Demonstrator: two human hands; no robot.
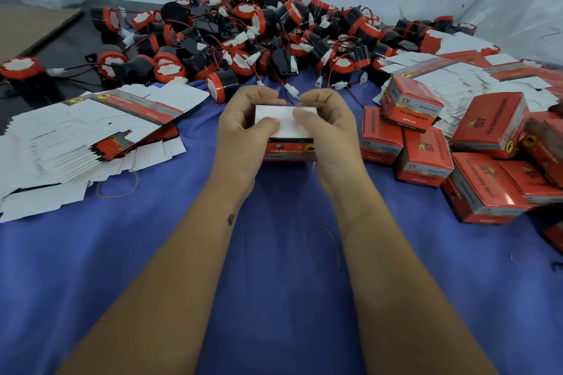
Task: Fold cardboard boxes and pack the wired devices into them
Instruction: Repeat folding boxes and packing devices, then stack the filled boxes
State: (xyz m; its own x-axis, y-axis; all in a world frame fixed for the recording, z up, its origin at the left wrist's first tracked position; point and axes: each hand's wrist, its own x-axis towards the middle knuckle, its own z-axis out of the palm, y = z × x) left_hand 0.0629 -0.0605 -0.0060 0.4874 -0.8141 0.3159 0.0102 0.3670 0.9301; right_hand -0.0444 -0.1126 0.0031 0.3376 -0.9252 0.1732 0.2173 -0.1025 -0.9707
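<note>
White card flap under both thumbs: the fingers (286, 123) of the left hand (243, 131) and right hand (329, 128) are curled tight around a red box (289, 149) at centre, pressing its flap shut. Uneven thumb pressure could crease the flap or pop it open, I judge. Wired devices (243, 39) heap at 12 o'clock, flat cartons (76, 131) at 9, packed boxes (441, 146) at 3 on the blue bench (274, 283).

Two bare forearms, no sleeves — a small dark tattoo (231, 219) on the left wrist.
</note>
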